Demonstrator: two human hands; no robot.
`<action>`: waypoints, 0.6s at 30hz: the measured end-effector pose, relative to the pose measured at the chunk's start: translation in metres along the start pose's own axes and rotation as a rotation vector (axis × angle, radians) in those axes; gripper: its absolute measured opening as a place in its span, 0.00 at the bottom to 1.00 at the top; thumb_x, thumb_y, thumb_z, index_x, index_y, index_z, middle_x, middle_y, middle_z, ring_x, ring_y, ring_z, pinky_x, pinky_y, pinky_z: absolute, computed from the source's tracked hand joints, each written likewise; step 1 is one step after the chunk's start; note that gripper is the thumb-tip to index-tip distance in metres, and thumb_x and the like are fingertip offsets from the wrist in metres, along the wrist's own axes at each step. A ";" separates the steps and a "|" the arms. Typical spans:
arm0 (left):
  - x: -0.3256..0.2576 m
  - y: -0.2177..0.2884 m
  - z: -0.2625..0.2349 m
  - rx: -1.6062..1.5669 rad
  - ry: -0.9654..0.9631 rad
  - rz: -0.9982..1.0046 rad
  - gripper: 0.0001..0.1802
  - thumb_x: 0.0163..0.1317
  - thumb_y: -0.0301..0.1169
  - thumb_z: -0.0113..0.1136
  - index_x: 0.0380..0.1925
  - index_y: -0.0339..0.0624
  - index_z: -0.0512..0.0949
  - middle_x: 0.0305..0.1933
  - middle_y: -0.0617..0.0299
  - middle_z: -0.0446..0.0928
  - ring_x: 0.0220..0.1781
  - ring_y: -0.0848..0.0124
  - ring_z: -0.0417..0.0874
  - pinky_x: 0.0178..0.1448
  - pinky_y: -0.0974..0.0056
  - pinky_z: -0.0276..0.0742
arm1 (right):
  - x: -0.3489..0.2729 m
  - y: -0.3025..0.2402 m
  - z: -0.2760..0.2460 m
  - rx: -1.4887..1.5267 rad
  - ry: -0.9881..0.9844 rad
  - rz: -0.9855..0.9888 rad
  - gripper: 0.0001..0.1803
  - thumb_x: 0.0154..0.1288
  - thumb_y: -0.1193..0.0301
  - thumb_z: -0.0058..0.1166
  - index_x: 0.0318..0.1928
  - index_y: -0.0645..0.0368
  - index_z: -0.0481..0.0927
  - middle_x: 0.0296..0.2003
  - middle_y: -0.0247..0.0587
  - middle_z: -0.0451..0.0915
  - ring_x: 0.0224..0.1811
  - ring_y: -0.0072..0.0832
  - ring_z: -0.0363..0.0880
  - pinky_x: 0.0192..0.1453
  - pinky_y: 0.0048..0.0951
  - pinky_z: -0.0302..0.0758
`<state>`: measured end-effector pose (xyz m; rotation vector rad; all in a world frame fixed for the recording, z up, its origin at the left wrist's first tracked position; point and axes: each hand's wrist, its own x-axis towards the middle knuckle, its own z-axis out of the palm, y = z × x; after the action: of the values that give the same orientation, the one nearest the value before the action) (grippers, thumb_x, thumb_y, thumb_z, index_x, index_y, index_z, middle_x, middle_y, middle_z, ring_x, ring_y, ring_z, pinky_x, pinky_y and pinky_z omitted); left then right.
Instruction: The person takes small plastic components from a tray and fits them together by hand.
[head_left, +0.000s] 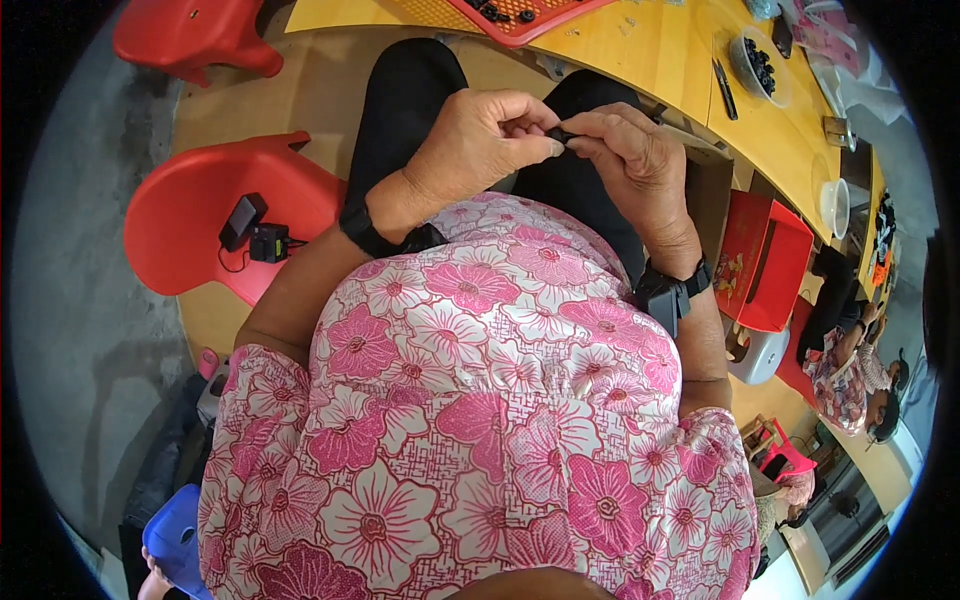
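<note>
My left hand (482, 140) and my right hand (636, 152) meet above my lap, below the edge of the yellow table. A small black part (560, 134) is pinched between their fingertips. Thumb and forefinger of each hand are closed on it, and the fingers cover most of it, so its exact kind does not show. Past my hands on the table lies a red tray (517, 38) with several small black pieces (492, 12) in it. To the right, a clear tub (740, 62) holds several black pieces (763, 72), with a black pen-like tool (725, 90) beside it.
The yellow table (640, 50) curves across the front and right. At its right stand a metal tin (838, 133) and another clear tub (833, 208). A red chair (190, 215) with black devices (255, 232) is on my left; a red box (765, 260) is at right. Other people (845, 375) sit farther right.
</note>
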<state>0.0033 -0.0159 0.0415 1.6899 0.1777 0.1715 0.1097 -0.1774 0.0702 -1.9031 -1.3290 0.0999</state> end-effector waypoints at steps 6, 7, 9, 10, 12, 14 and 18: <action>-0.001 -0.004 0.000 -0.006 -0.007 0.012 0.10 0.53 0.24 0.65 0.36 0.34 0.80 0.27 0.70 0.75 0.29 0.85 0.72 0.32 0.79 0.70 | -0.012 0.014 0.013 0.681 0.009 0.421 0.08 0.56 0.82 0.58 0.38 0.63 0.83 0.30 0.37 0.81 0.29 0.21 0.79 0.35 0.20 0.76; -0.001 -0.004 0.000 -0.007 -0.010 0.010 0.10 0.53 0.24 0.65 0.36 0.34 0.80 0.27 0.70 0.75 0.29 0.85 0.72 0.32 0.79 0.70 | -0.014 0.014 0.015 0.778 0.041 0.475 0.08 0.57 0.82 0.57 0.38 0.64 0.83 0.30 0.37 0.81 0.29 0.20 0.78 0.35 0.19 0.76; -0.001 -0.003 0.000 -0.021 -0.010 0.028 0.09 0.53 0.24 0.65 0.36 0.34 0.80 0.27 0.70 0.75 0.29 0.85 0.72 0.32 0.78 0.70 | -0.017 0.014 0.020 0.877 0.073 0.529 0.08 0.58 0.82 0.57 0.39 0.65 0.83 0.31 0.37 0.81 0.29 0.19 0.78 0.34 0.19 0.76; -0.001 -0.004 0.000 -0.021 -0.012 0.027 0.09 0.53 0.24 0.65 0.36 0.34 0.80 0.27 0.70 0.75 0.29 0.85 0.72 0.32 0.78 0.70 | -0.018 0.014 0.023 0.859 0.110 0.496 0.08 0.57 0.82 0.57 0.38 0.65 0.83 0.30 0.38 0.81 0.29 0.19 0.78 0.34 0.19 0.76; -0.001 -0.006 0.000 -0.043 -0.008 0.015 0.09 0.54 0.24 0.66 0.36 0.35 0.80 0.28 0.70 0.75 0.29 0.84 0.73 0.33 0.78 0.70 | -0.018 0.013 0.026 0.843 0.144 0.461 0.08 0.57 0.83 0.57 0.38 0.65 0.83 0.30 0.38 0.80 0.29 0.19 0.78 0.34 0.18 0.76; 0.000 -0.010 0.000 -0.057 0.001 0.018 0.09 0.54 0.24 0.65 0.36 0.35 0.80 0.28 0.69 0.76 0.30 0.84 0.73 0.33 0.78 0.71 | -0.016 0.011 0.026 0.698 0.165 0.350 0.07 0.57 0.83 0.57 0.37 0.65 0.83 0.30 0.38 0.80 0.29 0.19 0.78 0.34 0.18 0.76; 0.000 -0.007 -0.001 0.042 0.019 0.042 0.09 0.53 0.23 0.65 0.36 0.34 0.80 0.28 0.68 0.77 0.30 0.84 0.74 0.34 0.77 0.73 | -0.014 0.012 0.026 0.544 0.147 0.253 0.07 0.56 0.83 0.58 0.36 0.65 0.83 0.31 0.38 0.80 0.30 0.19 0.78 0.34 0.17 0.76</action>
<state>0.0031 -0.0145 0.0350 1.7348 0.1608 0.2170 0.1001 -0.1761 0.0398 -1.5625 -0.8461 0.3994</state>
